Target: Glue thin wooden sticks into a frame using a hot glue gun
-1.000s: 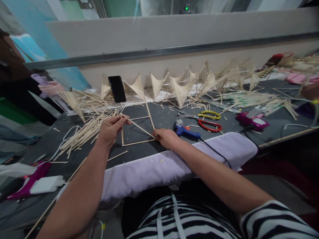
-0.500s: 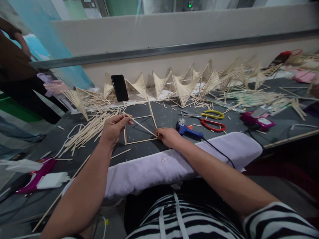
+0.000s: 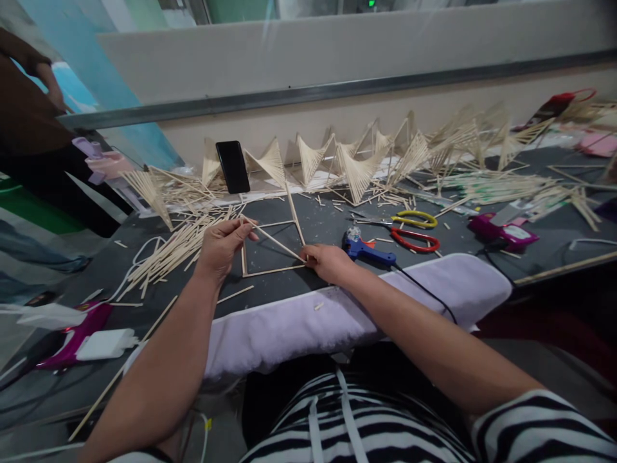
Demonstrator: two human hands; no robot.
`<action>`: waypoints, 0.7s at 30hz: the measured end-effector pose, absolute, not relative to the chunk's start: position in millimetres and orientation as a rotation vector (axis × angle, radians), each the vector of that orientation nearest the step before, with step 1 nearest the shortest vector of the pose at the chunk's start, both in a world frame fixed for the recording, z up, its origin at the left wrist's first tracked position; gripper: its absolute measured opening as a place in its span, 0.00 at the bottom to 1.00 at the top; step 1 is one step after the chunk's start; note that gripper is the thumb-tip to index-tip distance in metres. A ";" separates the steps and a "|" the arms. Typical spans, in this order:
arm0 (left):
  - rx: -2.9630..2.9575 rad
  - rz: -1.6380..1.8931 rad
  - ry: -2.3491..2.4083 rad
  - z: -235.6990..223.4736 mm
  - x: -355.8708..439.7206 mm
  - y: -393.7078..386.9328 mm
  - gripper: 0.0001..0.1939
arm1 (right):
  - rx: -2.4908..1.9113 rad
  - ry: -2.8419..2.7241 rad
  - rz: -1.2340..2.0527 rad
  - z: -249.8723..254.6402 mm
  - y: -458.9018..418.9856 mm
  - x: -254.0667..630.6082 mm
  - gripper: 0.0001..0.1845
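Note:
Between my hands a thin wooden stick (image 3: 274,240) slants down from left to right. My left hand (image 3: 222,247) pinches its upper end. At the lower end, my right hand (image 3: 328,262) has its fingers closed on the stick, right at the corner of a square wooden stick frame (image 3: 274,271) lying on the dark table. Another stick (image 3: 295,215) rises from the frame's right side. A blue glue gun (image 3: 369,251) lies right of my right hand, and a pile of loose sticks (image 3: 164,254) is left of my left hand.
Scissors (image 3: 414,230) with yellow and red handles lie behind the glue gun. Twisted stick models (image 3: 357,168) line the wall, with a phone (image 3: 232,167) propped among them. A lilac cushion (image 3: 289,334) covers the near edge. Power strips (image 3: 80,337) sit left and right. A person (image 3: 43,128) stands at left.
Both hands keep their hold on the stick, nearly unmoved. The whole view has shifted slightly.

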State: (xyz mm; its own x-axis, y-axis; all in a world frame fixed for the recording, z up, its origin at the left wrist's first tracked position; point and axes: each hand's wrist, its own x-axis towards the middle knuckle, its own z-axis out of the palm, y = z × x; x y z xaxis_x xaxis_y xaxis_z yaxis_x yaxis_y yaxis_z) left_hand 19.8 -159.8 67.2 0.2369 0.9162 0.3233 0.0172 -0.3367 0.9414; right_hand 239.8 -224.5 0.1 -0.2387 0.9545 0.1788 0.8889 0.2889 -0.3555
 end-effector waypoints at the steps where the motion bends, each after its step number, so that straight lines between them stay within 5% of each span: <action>1: 1.599 1.245 0.890 67.0 20.0 -159.8 0.09 | -1.658 -2.205 0.253 -0.1 -224.4 239.9 0.10; 14: 1.621 1.312 0.900 64.4 22.6 -158.5 0.10 | -1.659 -2.195 0.319 3.2 -224.2 239.8 0.11; 21: 1.618 1.300 0.938 64.3 21.7 -157.4 0.11 | -1.652 -2.078 0.458 6.9 -229.1 240.6 0.30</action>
